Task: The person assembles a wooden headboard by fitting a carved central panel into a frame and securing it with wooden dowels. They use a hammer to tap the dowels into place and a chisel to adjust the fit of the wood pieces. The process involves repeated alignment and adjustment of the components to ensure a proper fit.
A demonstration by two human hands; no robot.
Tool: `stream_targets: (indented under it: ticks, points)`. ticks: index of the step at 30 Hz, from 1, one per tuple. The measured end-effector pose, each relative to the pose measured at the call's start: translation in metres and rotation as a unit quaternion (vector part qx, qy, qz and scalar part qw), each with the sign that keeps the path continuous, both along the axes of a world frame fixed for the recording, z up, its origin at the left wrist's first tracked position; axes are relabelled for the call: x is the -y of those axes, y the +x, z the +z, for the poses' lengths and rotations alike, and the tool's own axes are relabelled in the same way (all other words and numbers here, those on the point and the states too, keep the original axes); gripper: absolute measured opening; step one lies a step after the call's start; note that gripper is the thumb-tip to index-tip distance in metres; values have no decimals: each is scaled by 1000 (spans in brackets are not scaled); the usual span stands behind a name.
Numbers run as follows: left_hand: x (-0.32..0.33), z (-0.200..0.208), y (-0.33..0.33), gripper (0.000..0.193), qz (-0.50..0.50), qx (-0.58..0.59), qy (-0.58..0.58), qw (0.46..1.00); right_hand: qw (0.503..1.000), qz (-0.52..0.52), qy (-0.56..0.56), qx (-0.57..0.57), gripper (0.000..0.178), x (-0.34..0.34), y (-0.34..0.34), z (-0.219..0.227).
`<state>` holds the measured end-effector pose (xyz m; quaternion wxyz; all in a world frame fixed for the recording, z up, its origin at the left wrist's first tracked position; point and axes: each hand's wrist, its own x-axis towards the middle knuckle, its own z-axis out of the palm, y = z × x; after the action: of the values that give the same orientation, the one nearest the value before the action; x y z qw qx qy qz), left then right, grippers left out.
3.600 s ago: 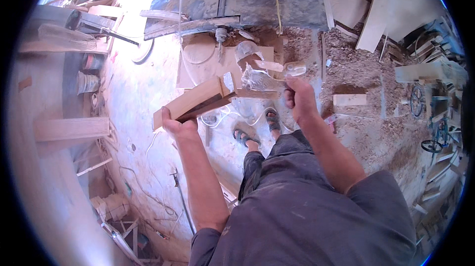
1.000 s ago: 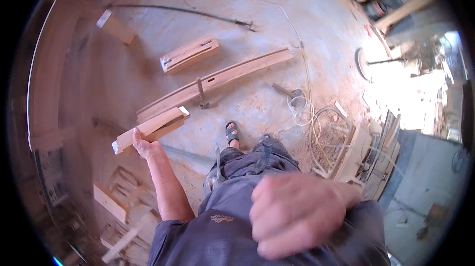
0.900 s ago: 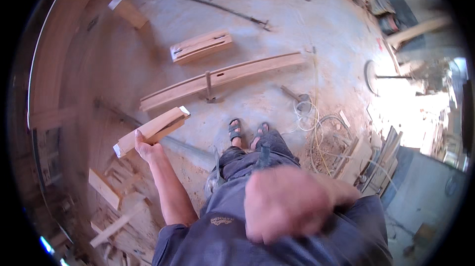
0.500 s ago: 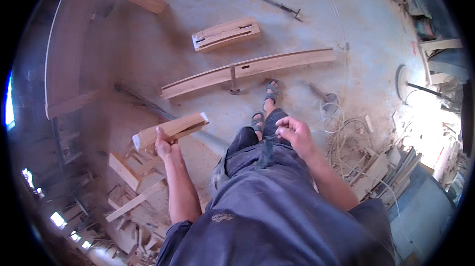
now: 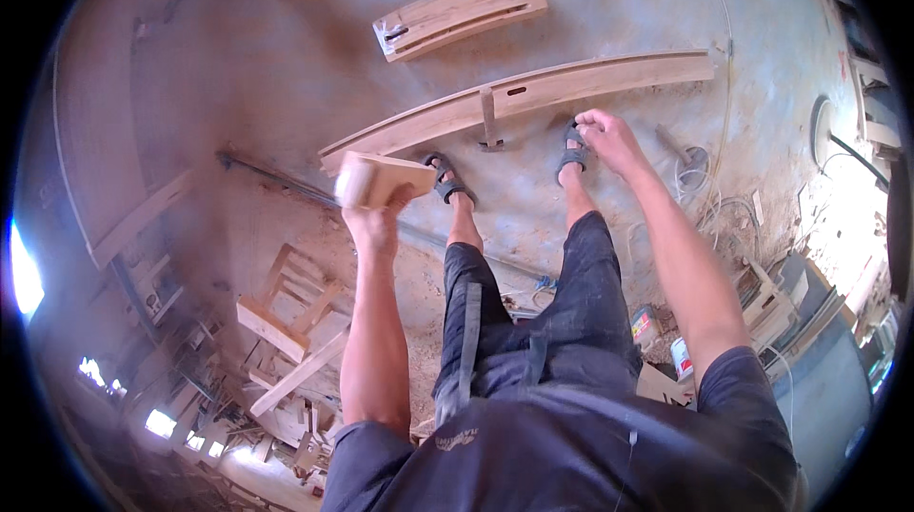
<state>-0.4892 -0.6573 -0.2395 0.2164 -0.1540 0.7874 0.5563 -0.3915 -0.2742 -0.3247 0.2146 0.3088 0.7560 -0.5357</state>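
Left hand [image 5: 374, 220] wrapped around a block [image 5: 392, 179] at ten o'clock, not yet set down, I face an already slotted beam [image 5: 557, 88] at one; my right [image 5: 614, 144] fingers curl, contents unclear.

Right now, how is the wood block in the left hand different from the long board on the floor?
The wood block is short; the long board is much longer. The wood block is held up in the left hand, while the long board lies on the floor. Both are pale brown wood.
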Motion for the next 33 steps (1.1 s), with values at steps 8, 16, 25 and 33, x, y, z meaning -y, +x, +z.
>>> stream_targets:
  ticks: [8, 16, 25, 33]
  points:
    - [61, -106, 3, 56, -215, -231, -87, 945, 966, 186, 177, -34, 43, 119, -97, -155]
    - [91, -193, 2, 57, -34, -51, -127, 990, 813, 498, 297, 53, 28, 171, -148, -277]
    - [43, -250, -12, 55, -115, -37, -42, 992, 831, 444, 73, 326, 28, 183, 0, -300]
    - [-98, -257, -34, 45, -531, -176, 48, 828, 869, -228, -247, 364, 22, 191, 147, -215]
